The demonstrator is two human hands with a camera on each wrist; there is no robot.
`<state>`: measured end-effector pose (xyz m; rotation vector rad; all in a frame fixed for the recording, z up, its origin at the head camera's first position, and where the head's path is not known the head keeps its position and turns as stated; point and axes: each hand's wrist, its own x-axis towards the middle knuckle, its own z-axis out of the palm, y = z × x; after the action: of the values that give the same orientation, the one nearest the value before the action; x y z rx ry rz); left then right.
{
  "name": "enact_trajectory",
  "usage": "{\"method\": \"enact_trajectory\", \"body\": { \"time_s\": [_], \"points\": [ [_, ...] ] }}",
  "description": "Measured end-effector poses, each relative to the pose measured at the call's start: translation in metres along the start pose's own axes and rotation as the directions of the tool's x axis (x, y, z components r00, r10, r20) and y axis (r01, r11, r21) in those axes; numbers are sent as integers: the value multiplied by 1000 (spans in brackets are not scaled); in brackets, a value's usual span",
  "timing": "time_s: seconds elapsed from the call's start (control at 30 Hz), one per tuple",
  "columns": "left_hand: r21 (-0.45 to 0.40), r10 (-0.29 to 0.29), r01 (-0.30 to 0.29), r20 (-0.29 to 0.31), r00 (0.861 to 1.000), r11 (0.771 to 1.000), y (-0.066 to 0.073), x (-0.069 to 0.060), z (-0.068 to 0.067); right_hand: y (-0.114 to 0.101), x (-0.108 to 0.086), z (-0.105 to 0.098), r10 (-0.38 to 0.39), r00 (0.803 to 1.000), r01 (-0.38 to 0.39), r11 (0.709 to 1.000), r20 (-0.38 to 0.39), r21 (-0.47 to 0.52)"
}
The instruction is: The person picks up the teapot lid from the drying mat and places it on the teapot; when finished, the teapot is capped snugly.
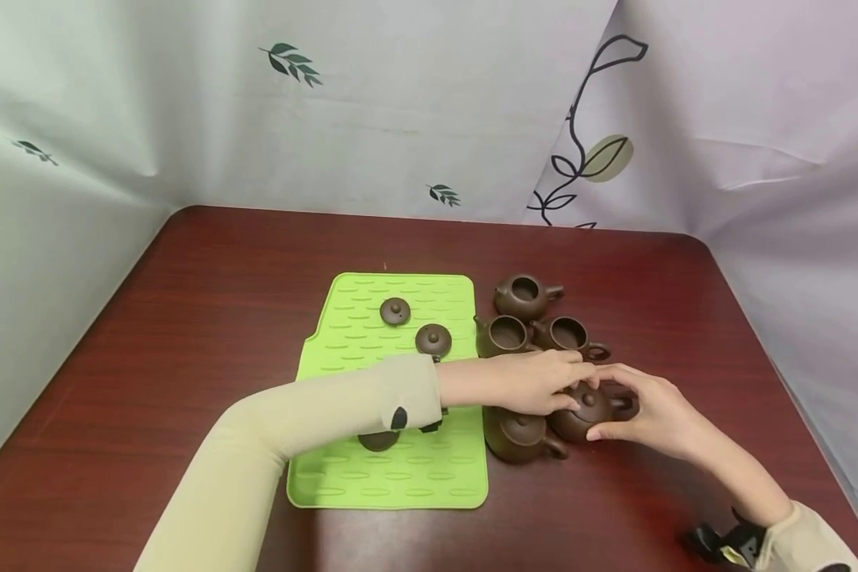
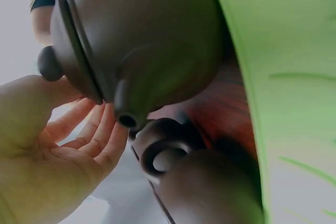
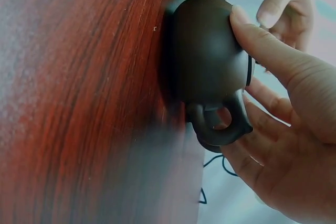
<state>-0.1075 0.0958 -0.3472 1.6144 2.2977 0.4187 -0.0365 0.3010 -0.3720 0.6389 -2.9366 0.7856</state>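
Note:
My right hand (image 1: 658, 417) holds a dark brown lidded teapot (image 1: 570, 425), its thumb on the near side and fingers at the far side. That teapot (image 3: 207, 51) stands upright on the table, with its loop handle towards the palm. Over its left side reaches my left hand (image 1: 536, 381), thumb and fingers spread near the lid knob; whether they touch is unclear. A second lidded teapot (image 1: 516, 438) sits just to the left, also large in the left wrist view, where the left hand's fingers (image 2: 105, 140) lie beyond it, loosely extended.
Several lidless teapots, one at the back (image 1: 525, 295), cluster beyond my hands. Loose lids (image 1: 433, 340) rest on a green mat (image 1: 393, 488) at their left. Under my left forearm another lid (image 1: 379, 441) is partly hidden. The dark red table (image 1: 186, 318) meets a patterned curtain.

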Motion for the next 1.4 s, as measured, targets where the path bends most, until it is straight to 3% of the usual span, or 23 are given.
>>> {"method": "enact_trajectory", "body": {
  "time_s": [0.3,0.53,0.67,0.83,1.07,1.2,1.4],
  "points": [
    [-166,-55,35,-117,992,985,-22,-51,-6,-3,10,-11,-147,988,147,989,57,4],
    [-267,-142,86,-198,970,960,-28,-102,-12,-5,36,-22,-128,992,128,992,-13,-4],
    [-312,-206,132,-218,954,941,-28,-134,-17,-4,56,-22,-142,990,142,990,12,-4],
    [-354,-254,161,-234,938,921,-29,-165,-15,4,75,-20,-173,984,173,985,31,-24],
    [-362,-321,244,-170,932,900,-27,-195,-3,32,83,-13,-236,971,233,969,28,76],
    [-343,-356,294,-132,925,892,-26,-209,6,42,82,-10,-196,977,185,975,81,125],
    [-271,-358,304,-178,917,913,-31,-223,17,45,88,-10,-115,979,98,989,168,106]
  ]
}}
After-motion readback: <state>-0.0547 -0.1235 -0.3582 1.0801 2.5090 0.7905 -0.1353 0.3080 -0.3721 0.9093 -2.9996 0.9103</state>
